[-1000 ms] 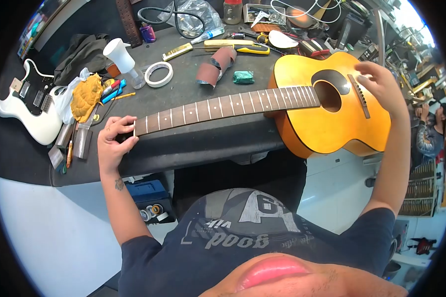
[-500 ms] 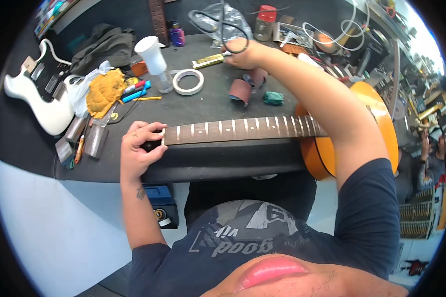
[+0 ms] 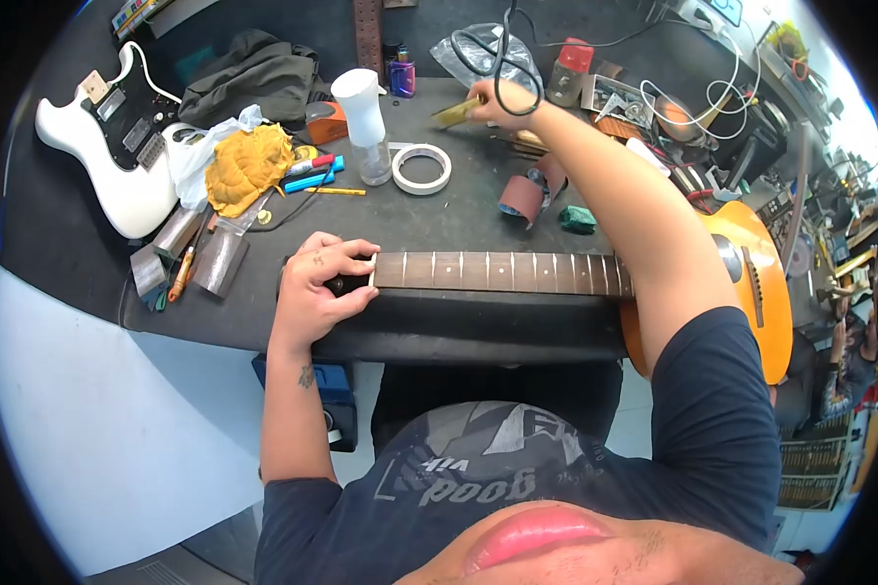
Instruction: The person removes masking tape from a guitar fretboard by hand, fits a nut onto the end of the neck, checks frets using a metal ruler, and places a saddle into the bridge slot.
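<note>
Clock directions run from the middle of my view, with twelve straight ahead. The guitar (image 3: pixel 769 327) lies face up, its body at three o'clock and its neck (image 3: pixel 498 273) running toward nine along the near edge of the black bench (image 3: pixel 415 222). At nine o'clock my left hand (image 3: pixel 325 285) closes on the neck's far end, thumb on the near side, fingers bent over the other side, all clamped on it. My right arm (image 3: pixel 639 210) reaches across the guitar, hiding the place where neck meets body. At one o'clock my right hand (image 3: pixel 509 104) pinches a yellow bar (image 3: pixel 454 114), fingers together on its end, and a looped black cable (image 3: pixel 534 73) hangs in front of that hand. Just toward me from it are brown sandpaper rolls (image 3: pixel 522 198), with a green packet (image 3: pixel 578 220) beside them. A tape roll (image 3: pixel 421 187) sits near twelve, next to a white-topped bottle (image 3: pixel 361 109) at eleven. At ten o'clock are a yellow cloth (image 3: pixel 246 171) and, beyond it, a white electric guitar body (image 3: pixel 127 195).
</note>
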`<state>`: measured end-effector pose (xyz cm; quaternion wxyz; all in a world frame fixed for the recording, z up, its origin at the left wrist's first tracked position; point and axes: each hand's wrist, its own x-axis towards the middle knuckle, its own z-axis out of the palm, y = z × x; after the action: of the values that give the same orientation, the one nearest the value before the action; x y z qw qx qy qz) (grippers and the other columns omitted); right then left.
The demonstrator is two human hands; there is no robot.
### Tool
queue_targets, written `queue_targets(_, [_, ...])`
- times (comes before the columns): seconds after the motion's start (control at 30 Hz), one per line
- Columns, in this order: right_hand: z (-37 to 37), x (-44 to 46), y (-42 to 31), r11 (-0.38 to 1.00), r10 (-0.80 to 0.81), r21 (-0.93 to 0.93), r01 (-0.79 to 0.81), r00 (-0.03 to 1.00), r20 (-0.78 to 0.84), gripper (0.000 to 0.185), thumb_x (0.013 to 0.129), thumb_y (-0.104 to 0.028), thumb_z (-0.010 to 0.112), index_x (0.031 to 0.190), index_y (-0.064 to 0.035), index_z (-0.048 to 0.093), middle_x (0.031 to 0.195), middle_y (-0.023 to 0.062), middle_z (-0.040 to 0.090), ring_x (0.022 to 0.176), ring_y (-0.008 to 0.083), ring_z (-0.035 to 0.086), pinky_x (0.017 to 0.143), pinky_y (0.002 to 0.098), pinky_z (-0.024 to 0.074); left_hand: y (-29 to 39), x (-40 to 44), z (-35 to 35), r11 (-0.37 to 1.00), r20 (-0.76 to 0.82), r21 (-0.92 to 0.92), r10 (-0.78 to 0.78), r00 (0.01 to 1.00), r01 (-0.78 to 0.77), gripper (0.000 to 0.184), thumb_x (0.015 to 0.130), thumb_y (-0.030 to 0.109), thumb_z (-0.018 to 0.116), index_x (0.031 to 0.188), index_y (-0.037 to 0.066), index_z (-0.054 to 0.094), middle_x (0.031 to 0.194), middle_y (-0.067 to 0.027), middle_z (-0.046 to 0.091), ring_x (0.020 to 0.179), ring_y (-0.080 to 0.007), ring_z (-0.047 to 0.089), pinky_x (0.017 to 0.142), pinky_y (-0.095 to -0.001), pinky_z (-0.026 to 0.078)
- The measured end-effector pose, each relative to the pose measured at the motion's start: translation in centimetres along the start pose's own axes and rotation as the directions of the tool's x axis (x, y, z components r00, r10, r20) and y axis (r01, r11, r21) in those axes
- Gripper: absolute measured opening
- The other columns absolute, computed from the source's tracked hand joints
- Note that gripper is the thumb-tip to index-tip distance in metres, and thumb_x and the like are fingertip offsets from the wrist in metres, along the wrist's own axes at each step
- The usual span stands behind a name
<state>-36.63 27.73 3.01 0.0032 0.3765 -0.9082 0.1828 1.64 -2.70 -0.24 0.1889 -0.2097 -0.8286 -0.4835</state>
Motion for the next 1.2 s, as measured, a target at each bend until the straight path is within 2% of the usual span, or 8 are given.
queue_targets(0.17, [-6.0,-5.3,2.7,0.578,0.578,0.802,-0.147,0.768,-0.276,0.040,0.094,-0.036,0.089,0.119,-0.0065,0.079,0.104,0.0052,0.077,0.087,0.0180,0.070,0.078,0.0360,0.0540,0.4,0.0,0.0,1.000,-0.036,-0.018,-0.016,0.999,0.015,0.033,0.069,0.005,0.093,0.100,0.006,0.085,0.119,-0.0077,0.087,0.101,-0.0231,0.066,0.092,-0.0373,0.056])
queue_targets(0.33, [-15.6,-14.8,10.9,0.012,0.840,0.798,0.602,0.427,-0.334,0.029,0.116,-0.029,0.066,0.133,-0.0062,0.062,0.125,0.0221,0.077,0.100,0.0346,0.075,0.087,0.0512,0.0606,0.6,0.1,0.5,0.999,-0.039,-0.029,-0.031,0.999,0.030,0.032,0.068,0.005,0.092,0.100,0.004,0.084,0.119,-0.0085,0.087,0.102,-0.0236,0.067,0.095,-0.0380,0.057])
queue_targets(0.47, [-24.2,-28.3,20.5,0.256,0.868,0.853,0.455,0.280,-0.410,0.039,0.119,-0.039,0.058,0.118,-0.0009,0.066,0.100,0.0153,0.070,0.080,0.0236,0.070,0.062,0.0389,0.0604,0.8,-0.2,0.3,0.998,-0.055,-0.039,-0.058,0.997,0.056,0.033,0.069,0.005,0.092,0.101,0.003,0.084,0.120,-0.0103,0.086,0.104,-0.0242,0.068,0.095,-0.0388,0.057])
queue_targets(0.6, [-32.6,-47.3,28.4,0.688,0.645,0.689,-0.228,-0.243,-0.725,0.048,0.111,-0.052,0.065,0.130,-0.0104,0.079,0.116,0.0212,0.082,0.102,0.0335,0.080,0.088,0.0462,0.0635,0.2,-0.1,0.4,1.000,-0.022,0.014,0.004,1.000,-0.004,0.031,0.071,0.004,0.090,0.101,0.003,0.082,0.122,-0.0130,0.085,0.107,-0.0267,0.069,0.096,-0.0393,0.057])
queue_targets(0.77, [-38.9,-70.4,24.8,0.061,0.293,0.265,-0.962,-0.236,-0.926,0.061,0.100,-0.058,0.067,0.124,-0.0034,0.081,0.126,0.0242,0.082,0.124,0.0433,0.076,0.104,0.0528,0.0585,-0.1,-0.2,0.6,0.998,-0.025,-0.046,-0.036,0.999,0.035,0.033,0.069,-0.001,0.088,0.101,0.002,0.081,0.122,-0.0138,0.085,0.109,-0.0270,0.068,0.098,-0.0395,0.056])
queue_targets(0.83, [-38.7,-75.0,20.3,-0.070,0.397,0.307,-0.949,-0.309,-0.864,0.060,0.100,-0.059,0.062,0.106,-0.0048,0.086,0.089,0.0141,0.086,0.088,0.0323,0.085,0.090,0.0471,0.0630,0.2,-0.1,0.5,0.999,-0.020,-0.033,-0.023,1.000,0.022,0.034,0.069,-0.002,0.088,0.101,0.003,0.081,0.122,-0.0136,0.085,0.109,-0.0269,0.067,0.098,-0.0391,0.056])
queue_targets(0.93, [-37.5,-83.8,21.9,0.300,0.525,0.820,-0.487,-0.634,-0.568,0.048,0.111,-0.049,0.065,0.106,-0.0052,0.083,0.089,0.0052,0.084,0.074,0.0170,0.081,0.066,0.0251,0.0615,0.5,0.0,0.5,1.000,-0.005,-0.019,-0.021,1.000,0.021,0.032,0.070,-0.002,0.087,0.101,0.003,0.080,0.124,-0.0141,0.084,0.110,-0.0265,0.066,0.098,-0.0387,0.056])
queue_targets(1.2, [-32.0,-104.0,29.6,0.477,0.714,0.870,0.120,-0.630,-0.304,0.027,0.113,-0.023,0.066,0.124,0.0010,0.069,0.099,0.0200,0.076,0.083,0.0290,0.080,0.074,0.0387,0.0708,0.2,-0.2,0.1,0.996,0.033,-0.064,-0.067,0.997,0.069,0.031,0.075,0.000,0.088,0.104,0.004,0.079,0.130,-0.0164,0.081,0.116,-0.0252,0.065,0.101,-0.0384,0.054])
